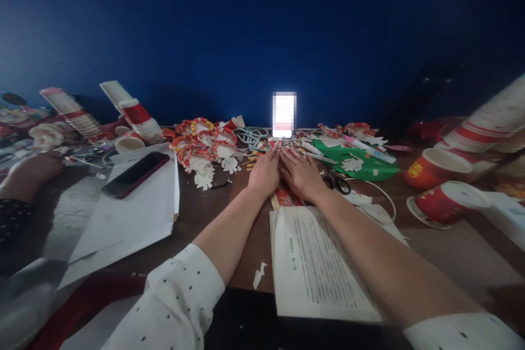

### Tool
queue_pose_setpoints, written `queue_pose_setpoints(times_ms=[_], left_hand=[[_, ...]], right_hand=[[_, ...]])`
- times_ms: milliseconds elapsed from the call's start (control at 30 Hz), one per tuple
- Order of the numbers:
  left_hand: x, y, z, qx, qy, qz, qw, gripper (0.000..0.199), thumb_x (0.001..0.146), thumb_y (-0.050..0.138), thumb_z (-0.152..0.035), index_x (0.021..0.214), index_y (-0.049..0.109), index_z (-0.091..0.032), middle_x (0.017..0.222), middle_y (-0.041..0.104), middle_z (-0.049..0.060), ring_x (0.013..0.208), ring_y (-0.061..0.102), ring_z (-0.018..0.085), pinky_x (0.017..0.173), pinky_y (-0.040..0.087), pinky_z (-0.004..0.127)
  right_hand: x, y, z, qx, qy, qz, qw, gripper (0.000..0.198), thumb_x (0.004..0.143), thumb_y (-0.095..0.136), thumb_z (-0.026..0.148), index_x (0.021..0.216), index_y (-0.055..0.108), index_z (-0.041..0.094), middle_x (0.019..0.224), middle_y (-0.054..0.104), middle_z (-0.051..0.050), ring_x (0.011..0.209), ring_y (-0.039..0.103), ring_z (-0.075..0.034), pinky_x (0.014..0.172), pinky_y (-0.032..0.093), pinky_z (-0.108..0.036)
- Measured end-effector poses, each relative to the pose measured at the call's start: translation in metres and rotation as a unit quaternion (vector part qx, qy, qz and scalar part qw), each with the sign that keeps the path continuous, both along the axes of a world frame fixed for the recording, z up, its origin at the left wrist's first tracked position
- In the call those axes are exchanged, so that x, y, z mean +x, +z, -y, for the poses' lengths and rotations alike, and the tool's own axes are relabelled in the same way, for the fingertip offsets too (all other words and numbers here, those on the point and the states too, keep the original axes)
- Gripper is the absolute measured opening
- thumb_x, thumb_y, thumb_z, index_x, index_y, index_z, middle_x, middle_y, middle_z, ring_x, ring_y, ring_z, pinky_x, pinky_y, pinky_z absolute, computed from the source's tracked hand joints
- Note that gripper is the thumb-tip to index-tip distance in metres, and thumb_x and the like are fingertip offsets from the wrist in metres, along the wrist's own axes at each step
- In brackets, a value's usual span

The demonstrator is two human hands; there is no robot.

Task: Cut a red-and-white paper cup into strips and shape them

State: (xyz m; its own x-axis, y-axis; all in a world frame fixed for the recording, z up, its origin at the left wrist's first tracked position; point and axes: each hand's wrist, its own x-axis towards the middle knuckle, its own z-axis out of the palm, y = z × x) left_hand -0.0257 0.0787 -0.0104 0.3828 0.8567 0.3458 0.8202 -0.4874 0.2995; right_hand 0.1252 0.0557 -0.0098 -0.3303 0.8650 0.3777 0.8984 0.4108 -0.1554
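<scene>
Both my arms reach forward over the brown table. My left hand lies palm down with its fingers stretched out. Beside it, my right hand is also flat, fingers extended. Each looks open, and what lies beneath the palms is hidden. A red printed piece of paper shows just below my right hand. Black-handled scissors lie close by on the right. A printed sheet rests under my right forearm. Just beyond my fingertips stands a lit phone.
Red-and-white paper cutouts lie in a heap at left. A dark phone rests on white paper. Green paper with markers and several paper cups are at right. Another person's hand is at far left.
</scene>
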Motion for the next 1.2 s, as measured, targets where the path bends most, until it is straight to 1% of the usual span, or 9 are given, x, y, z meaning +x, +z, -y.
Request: queue_pose_setpoints(times_ms=[67,167,467,633,833,933,1000,1100,1200], left_hand=[[0.002,-0.005,-0.004,-0.036,-0.015,-0.053,0.998,0.048,0.091,0.036,-0.015,0.137,0.048,-0.007,0.144,0.048,0.016,0.133,0.044,0.022,0.112,0.031,0.035],[0.001,-0.006,-0.003,-0.042,-0.037,-0.095,0.994,0.047,0.089,0.037,-0.014,0.134,0.05,-0.005,0.141,0.05,0.017,0.131,0.047,0.022,0.112,0.032,0.034],[-0.002,0.001,0.005,-0.044,-0.08,-0.103,0.99,0.045,0.089,0.037,-0.01,0.13,0.054,-0.008,0.137,0.055,0.017,0.125,0.053,0.021,0.107,0.038,0.031],[0.0,0.006,0.009,-0.04,-0.075,-0.115,0.99,0.042,0.087,0.039,-0.009,0.125,0.057,-0.006,0.132,0.058,0.017,0.119,0.058,0.022,0.103,0.041,0.031],[0.001,0.001,0.011,-0.013,-0.094,-0.113,0.989,0.038,0.088,0.039,-0.011,0.12,0.06,-0.01,0.127,0.063,0.014,0.115,0.059,0.021,0.105,0.038,0.033],[-0.001,0.001,0.01,0.0,-0.083,-0.082,0.993,0.035,0.091,0.038,-0.016,0.117,0.062,-0.013,0.121,0.066,0.013,0.112,0.06,0.021,0.104,0.038,0.035],[-0.002,0.004,0.011,0.023,-0.056,-0.047,0.997,0.035,0.092,0.038,-0.018,0.117,0.063,-0.013,0.121,0.065,0.013,0.113,0.059,0.022,0.103,0.038,0.036],[-0.003,0.009,0.015,0.052,-0.043,-0.031,0.997,0.031,0.092,0.045,-0.025,0.114,0.065,-0.016,0.121,0.065,0.012,0.114,0.056,0.023,0.102,0.039,0.037],[-0.001,0.011,0.018,0.051,-0.054,-0.067,0.995,0.034,0.087,0.054,-0.042,0.106,0.067,-0.017,0.114,0.066,0.012,0.114,0.054,0.028,0.1,0.04,0.041]], right_hand=[[-0.004,-0.003,0.0,-0.054,-0.002,0.032,0.998,0.049,0.099,0.027,0.037,0.141,0.045,0.02,0.148,0.045,-0.008,0.141,0.032,-0.027,0.11,0.02,-0.06],[-0.005,-0.002,0.003,-0.082,-0.005,0.039,0.996,0.048,0.1,0.024,0.038,0.138,0.048,0.024,0.145,0.048,-0.007,0.137,0.038,-0.027,0.109,0.017,-0.065],[-0.005,0.009,0.014,-0.075,-0.018,0.046,0.996,0.039,0.095,0.035,0.024,0.124,0.061,0.026,0.133,0.061,-0.007,0.127,0.05,-0.028,0.107,0.016,-0.063],[-0.005,0.01,0.013,-0.072,-0.025,0.051,0.996,0.037,0.094,0.038,0.024,0.12,0.064,0.025,0.126,0.065,-0.009,0.12,0.056,-0.028,0.107,0.016,-0.061],[-0.002,0.01,0.017,-0.059,-0.038,0.041,0.997,0.031,0.092,0.044,0.025,0.111,0.069,0.024,0.117,0.069,-0.01,0.11,0.061,-0.028,0.108,0.019,-0.057],[0.004,0.01,0.013,-0.045,-0.052,-0.011,0.998,0.032,0.093,0.043,0.029,0.109,0.07,0.024,0.114,0.071,-0.008,0.107,0.063,-0.026,0.105,0.03,-0.051],[0.011,0.009,0.008,-0.002,-0.069,-0.086,0.994,0.034,0.094,0.042,0.03,0.113,0.069,0.022,0.116,0.07,-0.007,0.109,0.063,-0.024,0.101,0.039,-0.042],[0.027,0.007,0.0,0.079,-0.118,-0.203,0.969,0.036,0.092,0.043,0.029,0.114,0.07,0.017,0.117,0.07,-0.01,0.11,0.063,-0.023,0.096,0.045,-0.035],[0.04,0.006,-0.006,0.102,-0.161,-0.255,0.948,0.036,0.089,0.045,0.029,0.109,0.072,0.017,0.11,0.072,-0.01,0.103,0.066,-0.025,0.093,0.048,-0.038]])
